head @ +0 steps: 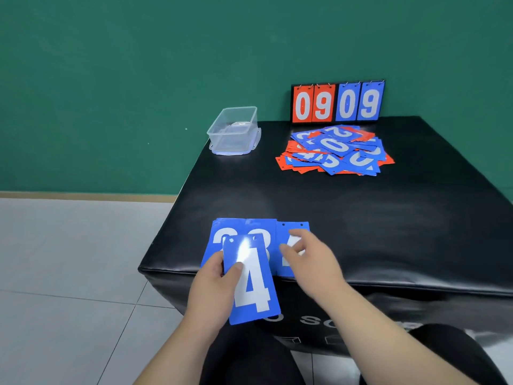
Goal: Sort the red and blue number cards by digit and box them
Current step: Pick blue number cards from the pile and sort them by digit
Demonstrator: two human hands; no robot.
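Card [254, 284]: glossy blue, white 4

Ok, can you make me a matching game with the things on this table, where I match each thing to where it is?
Things:
1 blue 4 card
2 clear box
3 scoreboard
4 card pile

Places:
A far left corner of the table
B standing at the green wall
C gripped by the left hand
D heaped in front of the scoreboard

Pairs: 1-C, 2-A, 3-B, 4-D.
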